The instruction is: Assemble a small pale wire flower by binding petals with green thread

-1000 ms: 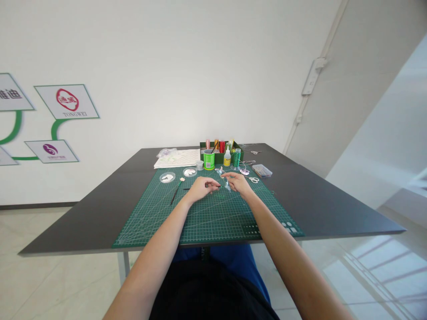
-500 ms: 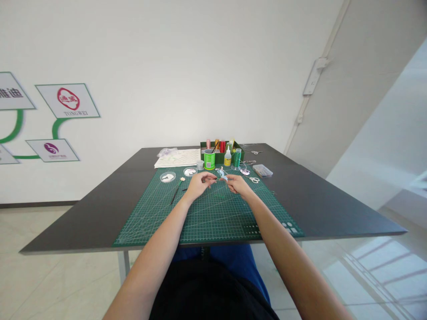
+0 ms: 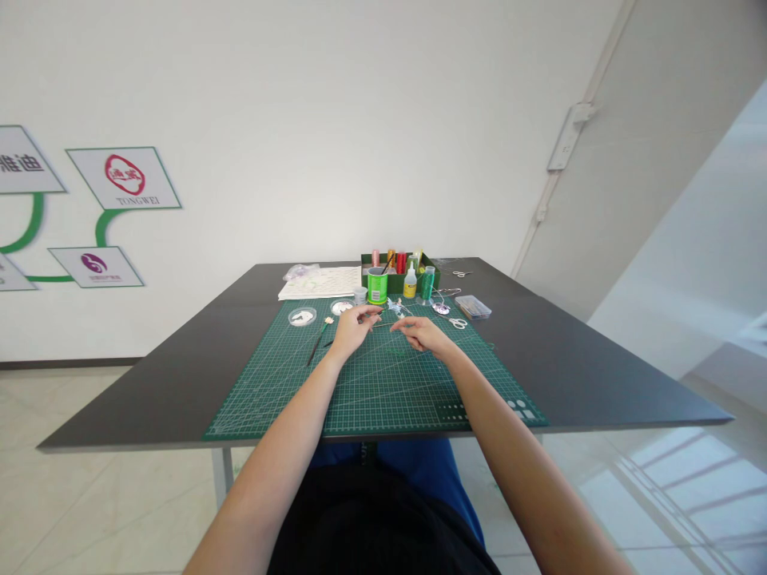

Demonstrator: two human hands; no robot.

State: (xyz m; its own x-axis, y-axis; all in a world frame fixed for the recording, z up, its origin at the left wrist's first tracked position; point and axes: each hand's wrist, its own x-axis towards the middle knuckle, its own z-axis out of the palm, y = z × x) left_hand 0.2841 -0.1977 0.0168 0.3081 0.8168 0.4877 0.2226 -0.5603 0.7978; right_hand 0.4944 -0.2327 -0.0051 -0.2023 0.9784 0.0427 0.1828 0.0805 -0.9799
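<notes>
Over the green cutting mat (image 3: 383, 391), my left hand (image 3: 352, 329) is closed, its thumb and fingertips pinching a thin wire-like strand (image 3: 382, 324). The strand stretches across the gap toward my right hand (image 3: 424, 333), whose thumb and index finger are pressed together at its other end. It is too fine for me to tell its material. Just behind the fingers lies a small pale blue-and-white piece (image 3: 395, 306), perhaps a flower shape. To the left of my left hand rests a dark thin stick with a whitish flower tip (image 3: 328, 321).
Behind the hands stand a green can (image 3: 377, 287), a glue bottle (image 3: 410, 284), a green thread spool (image 3: 427, 283) and a green box (image 3: 437, 275) of spools. White-handled scissors (image 3: 459, 323) and a clear case (image 3: 473, 307) lie right. A shallow dish (image 3: 302, 317) sits left.
My hands have drawn slightly apart, the left one shifting left. The blue-and-white piece, earlier at my fingertips, now shows behind them, and the thin strand spans the gap.
</notes>
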